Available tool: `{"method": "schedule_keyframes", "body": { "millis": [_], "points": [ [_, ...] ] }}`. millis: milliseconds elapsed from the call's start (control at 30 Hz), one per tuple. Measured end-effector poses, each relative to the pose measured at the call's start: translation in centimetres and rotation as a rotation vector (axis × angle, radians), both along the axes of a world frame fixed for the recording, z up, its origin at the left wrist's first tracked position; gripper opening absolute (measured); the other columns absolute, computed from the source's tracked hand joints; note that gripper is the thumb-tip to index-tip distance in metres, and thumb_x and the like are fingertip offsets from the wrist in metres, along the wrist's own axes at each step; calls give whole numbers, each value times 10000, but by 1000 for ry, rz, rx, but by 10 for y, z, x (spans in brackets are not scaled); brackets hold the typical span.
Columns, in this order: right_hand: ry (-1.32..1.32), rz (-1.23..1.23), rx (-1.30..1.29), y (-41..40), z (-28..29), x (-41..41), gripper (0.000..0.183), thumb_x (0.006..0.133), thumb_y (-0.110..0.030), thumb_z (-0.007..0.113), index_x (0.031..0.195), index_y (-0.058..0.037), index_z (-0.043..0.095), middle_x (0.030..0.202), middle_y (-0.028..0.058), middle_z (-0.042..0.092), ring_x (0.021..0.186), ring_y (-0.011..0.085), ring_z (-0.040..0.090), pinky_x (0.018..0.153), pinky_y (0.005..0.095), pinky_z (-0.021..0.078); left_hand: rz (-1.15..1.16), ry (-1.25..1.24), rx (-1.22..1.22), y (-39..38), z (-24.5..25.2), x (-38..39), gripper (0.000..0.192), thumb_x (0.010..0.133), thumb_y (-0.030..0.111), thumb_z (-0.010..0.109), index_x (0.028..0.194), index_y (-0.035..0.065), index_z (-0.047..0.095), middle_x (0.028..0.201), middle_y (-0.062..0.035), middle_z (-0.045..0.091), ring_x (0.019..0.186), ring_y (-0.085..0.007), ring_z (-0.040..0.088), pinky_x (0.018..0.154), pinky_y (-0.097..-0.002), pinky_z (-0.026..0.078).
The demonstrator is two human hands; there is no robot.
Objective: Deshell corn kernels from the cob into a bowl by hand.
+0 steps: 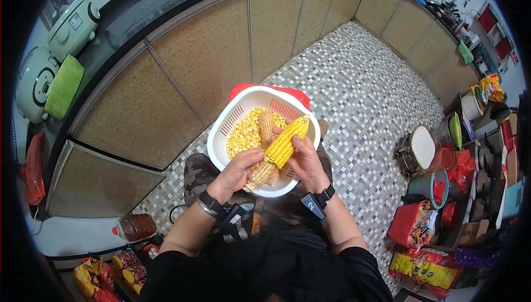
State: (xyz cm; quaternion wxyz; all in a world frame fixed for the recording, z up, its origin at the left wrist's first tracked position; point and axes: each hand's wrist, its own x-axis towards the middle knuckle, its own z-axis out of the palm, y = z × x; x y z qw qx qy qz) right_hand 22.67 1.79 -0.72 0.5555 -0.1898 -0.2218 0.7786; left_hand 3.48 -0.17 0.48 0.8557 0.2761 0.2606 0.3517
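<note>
A dried yellow corn cob [287, 141], its upper part full of kernels and its lower end stripped, lies slanted between both hands over a white plastic colander [215, 146]. My right hand [306, 157] grips it from the right, with fingers behind it and the thumb on the kernels. Against its lower left side press the thumb and fingers of my left hand [244, 167]. Loose corn kernels [244, 134] cover the left part of the colander's bottom. A bare corn cob [266, 123] rests on them, partly hidden by the held cob.
Under the colander is a red plastic basin [298, 93]. Cabinets and a dark countertop [120, 22] with rice cookers curve along the left. A plastic bottle of dark liquid [137, 227] stands at lower left. Buckets, a red bin [402, 223] and bags crowd the right side.
</note>
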Motion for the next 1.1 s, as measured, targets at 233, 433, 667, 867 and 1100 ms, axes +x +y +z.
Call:
{"method": "schedule_keyframes", "body": {
  "millis": [233, 433, 667, 867, 1100],
  "points": [
    [-9, 6, 5, 0, -1, 0, 580, 861, -212, 631, 1324, -70, 311, 1180, 177, 540, 1079, 297, 560, 955, 412, 450, 15, 41, 26, -2, -7, 3, 357, 922, 181, 540, 1179, -60, 487, 1054, -109, 607, 877, -140, 636, 749, -269, 547],
    [-10, 15, 12, 0, -2, -1, 579, 865, -213, 625, 1325, -74, 301, 1178, 176, 540, 1084, 298, 557, 951, 413, 454, 9, 12, 28, -4, -1, 3, 354, 909, 142, 541, 1191, -63, 481, 1055, -107, 607, 879, -149, 638, 776, -279, 542],
    [25, -14, -12, 1, -2, -2, 634, 871, -265, 613, 1369, -39, 292, 1206, 185, 531, 1083, 294, 559, 945, 417, 459, 79, 120, -4, -1, -16, 0, 331, 887, 42, 427, 1196, -66, 473, 1062, -125, 603, 887, -164, 640, 775, -273, 536],
    [17, -27, -16, 0, 1, -1, 526, 891, -209, 587, 1327, -69, 327, 1169, 168, 542, 1058, 290, 568, 926, 424, 474, 136, 54, -157, 1, -3, 0, 307, 911, 92, 442, 1173, -58, 497, 1066, -127, 603, 913, -160, 627, 781, -266, 525],
    [-73, -27, 10, 1, -1, -3, 459, 903, -206, 569, 1276, -37, 361, 1133, 144, 568, 1034, 260, 581, 898, 384, 490, 32, 186, 148, -3, -2, 9, 373, 909, 202, 574, 1169, -56, 505, 1032, -87, 601, 903, -121, 603, 778, -258, 519]
  ]
}}
